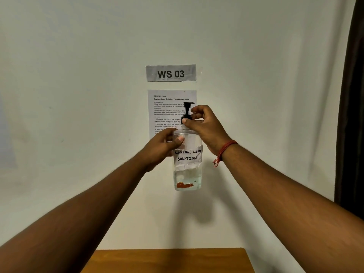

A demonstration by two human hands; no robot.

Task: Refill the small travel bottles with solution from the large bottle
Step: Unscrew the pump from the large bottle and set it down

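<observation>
While the large clear plastic bottle [188, 164], labelled "Contact Lens Solution" by hand on white tape, is being held upright in mid-air before the wall, well above the brown wooden tabletop [169, 260], its black pump cap [188, 111] is sitting on the neck. The left hand [164, 145] is wrapping round the upper body of the bottle, thumb pressing on the front. The right hand [204, 125], a red thread bracelet [224, 149] at its wrist, is pinching the collar of the pump cap between thumb and fingers. Judged from this, the cap is being unscrewed. To do it well, the left hand should be gripping firmly without squeezing the soft wall, and the bottle should be staying upright as the pump tube is lifting out. No small travel bottles are showing. Behind, a printed task sheet [167, 111] and a grey "WS 03" sign [171, 73] are hanging on the white wall.
</observation>
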